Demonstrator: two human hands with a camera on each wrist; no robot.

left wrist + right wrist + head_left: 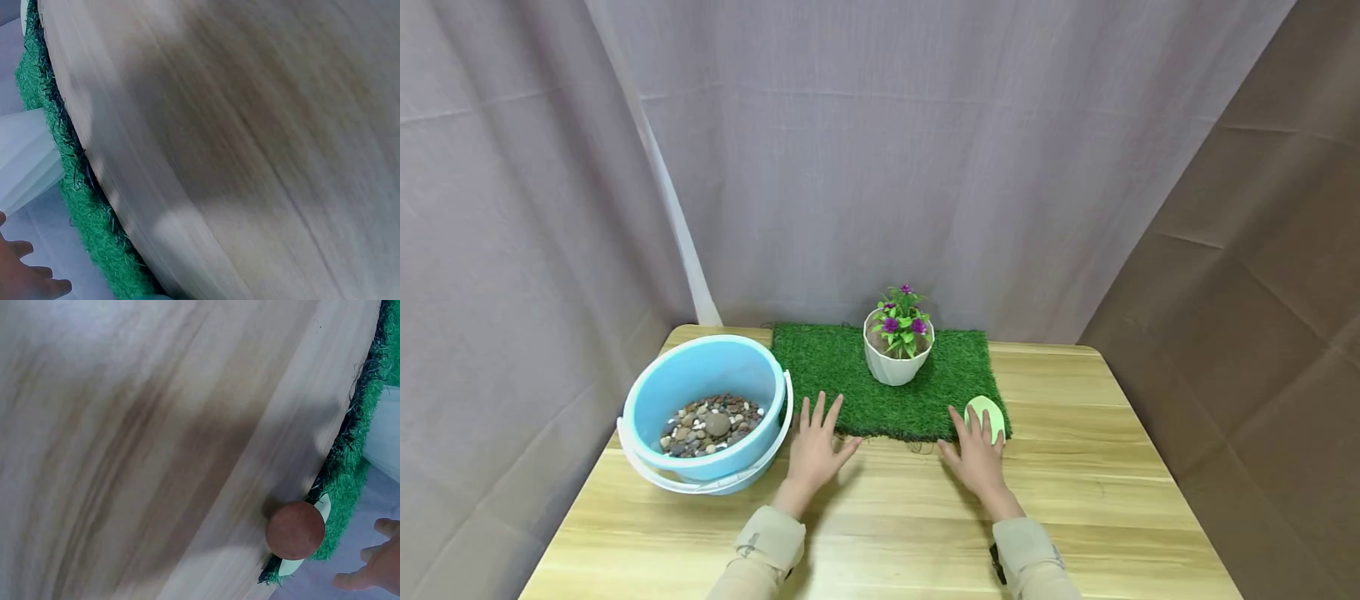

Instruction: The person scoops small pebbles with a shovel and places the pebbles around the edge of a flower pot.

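My left hand, fingers spread, lies by the front edge of the green artificial turf mat, just right of the blue bucket. My right hand is spread at the mat's front right corner, its fingers overlapping a pale green leaf-shaped dish. Neither hand grips anything. In the right wrist view, a round reddish-brown piece overlaps the dish near the fingers; the head view does not show it. Behind and between the hands, a white ribbed flowerpot stands on the mat, with a purple-flowered plant in it.
A light blue bucket with a white handle stands at the left, holding pebbles of mixed colours. Everything stands on a wooden table. Grey curtains hang behind it, and brown cloth hangs at the right.
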